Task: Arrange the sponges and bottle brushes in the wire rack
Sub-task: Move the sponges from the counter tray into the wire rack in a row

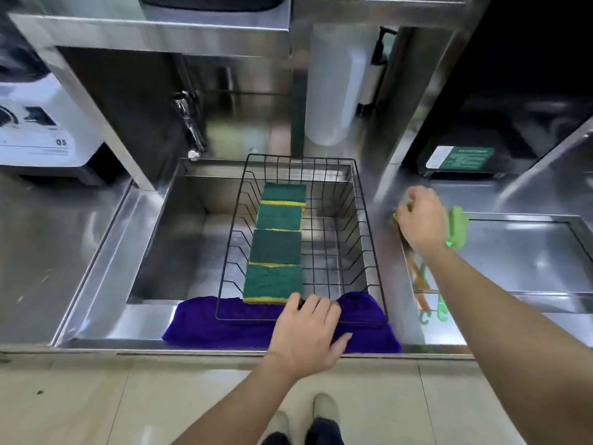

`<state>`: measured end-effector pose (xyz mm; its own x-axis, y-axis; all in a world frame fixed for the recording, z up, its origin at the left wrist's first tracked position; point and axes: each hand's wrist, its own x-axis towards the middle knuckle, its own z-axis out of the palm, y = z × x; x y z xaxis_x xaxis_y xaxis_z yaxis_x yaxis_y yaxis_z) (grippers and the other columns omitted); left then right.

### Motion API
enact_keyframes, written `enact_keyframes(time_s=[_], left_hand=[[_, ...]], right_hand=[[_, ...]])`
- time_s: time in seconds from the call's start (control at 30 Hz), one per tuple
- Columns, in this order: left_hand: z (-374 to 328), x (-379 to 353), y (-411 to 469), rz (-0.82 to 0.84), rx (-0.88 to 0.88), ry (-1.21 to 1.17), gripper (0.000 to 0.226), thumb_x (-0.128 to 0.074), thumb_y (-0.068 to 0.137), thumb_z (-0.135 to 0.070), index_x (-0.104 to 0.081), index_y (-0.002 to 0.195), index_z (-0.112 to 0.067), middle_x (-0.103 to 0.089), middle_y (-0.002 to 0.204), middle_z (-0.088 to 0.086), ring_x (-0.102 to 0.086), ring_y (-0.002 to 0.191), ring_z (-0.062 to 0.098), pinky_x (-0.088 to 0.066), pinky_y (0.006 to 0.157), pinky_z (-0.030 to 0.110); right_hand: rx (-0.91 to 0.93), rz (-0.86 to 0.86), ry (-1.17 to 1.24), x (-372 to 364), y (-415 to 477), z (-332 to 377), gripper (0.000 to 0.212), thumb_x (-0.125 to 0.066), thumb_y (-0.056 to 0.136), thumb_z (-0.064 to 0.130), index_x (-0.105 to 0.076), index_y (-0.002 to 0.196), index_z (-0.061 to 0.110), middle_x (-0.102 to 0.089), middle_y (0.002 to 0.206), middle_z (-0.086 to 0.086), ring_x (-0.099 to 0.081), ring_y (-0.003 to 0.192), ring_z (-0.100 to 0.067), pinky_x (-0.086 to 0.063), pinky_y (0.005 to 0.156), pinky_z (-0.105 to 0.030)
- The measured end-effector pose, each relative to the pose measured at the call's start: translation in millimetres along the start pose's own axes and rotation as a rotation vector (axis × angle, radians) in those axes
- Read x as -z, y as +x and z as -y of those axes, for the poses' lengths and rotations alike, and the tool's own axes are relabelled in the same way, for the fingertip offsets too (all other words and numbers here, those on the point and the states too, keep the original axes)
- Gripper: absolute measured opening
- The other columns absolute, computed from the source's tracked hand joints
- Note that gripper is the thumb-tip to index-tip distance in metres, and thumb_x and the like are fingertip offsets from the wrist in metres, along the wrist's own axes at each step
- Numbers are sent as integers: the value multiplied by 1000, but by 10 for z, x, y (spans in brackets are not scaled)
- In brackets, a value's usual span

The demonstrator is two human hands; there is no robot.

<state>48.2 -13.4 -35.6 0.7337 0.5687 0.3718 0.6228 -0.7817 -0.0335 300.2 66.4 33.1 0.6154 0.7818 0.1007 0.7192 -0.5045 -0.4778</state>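
Observation:
A black wire rack (359, 220) sits over the sink, its near end resting on a purple cloth (205, 326). Several green-and-yellow sponges (276, 245) lie in a row along the rack's left side. My left hand (308, 332) rests on the rack's near rim, fingers curled over the wire. My right hand (420, 216) is on the counter to the right of the rack, closed around the heads of the bottle brushes; a green brush head (457, 228) sticks out beside it. Orange and green brush handles (423, 284) run toward me, ending in green hooks.
A steel sink (179, 239) lies under the rack, with a faucet (189, 126) at its back left. A white appliance (38, 123) stands at far left, and a dark appliance (475, 155) at back right. A shallow steel recess (529, 252) lies at right.

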Motion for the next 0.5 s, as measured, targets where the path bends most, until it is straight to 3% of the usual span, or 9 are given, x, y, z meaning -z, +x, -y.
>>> enact_keyframes(time_s=[0.1,0.23,0.3,0.4,0.5], left_hand=[[-28,-3,2,-23,-6,-5,43,-53,83,-52,-62,92,-10,-59,79,3,-52,72,24,-38,69,38],[-24,12,8,-17,-8,-8,39,-54,83,-50,-60,87,-12,-57,78,3,-51,69,24,-39,65,37],[-26,20,7,-10,-3,-5,39,-53,83,-50,-60,86,-12,-57,78,3,-51,69,24,-39,64,36],[-28,29,14,4,-1,-2,37,-53,83,-49,-59,83,-13,-56,77,3,-51,68,23,-37,63,36],[-29,31,16,14,-2,-1,37,-51,84,-49,-59,81,-13,-55,75,2,-50,66,23,-37,61,35]], right_hand=[[-97,14,-78,113,-94,-292,37,-57,86,17,-52,117,-2,-56,121,-26,-50,115,-40,-39,96,-47],[-254,104,-152,139,-284,-528,74,-63,84,34,-27,144,8,-33,148,-20,-31,136,-36,-26,107,-48],[-335,145,-112,105,-380,-625,91,-67,80,41,-16,147,7,-23,153,-19,-26,139,-36,-24,109,-50],[-396,168,-93,61,-505,-760,99,-71,76,39,-12,147,4,-26,150,-22,-35,134,-39,-31,105,-51],[-406,156,34,74,-616,-827,88,-67,82,34,-14,147,9,-39,134,-26,-51,115,-46,-43,93,-49]])
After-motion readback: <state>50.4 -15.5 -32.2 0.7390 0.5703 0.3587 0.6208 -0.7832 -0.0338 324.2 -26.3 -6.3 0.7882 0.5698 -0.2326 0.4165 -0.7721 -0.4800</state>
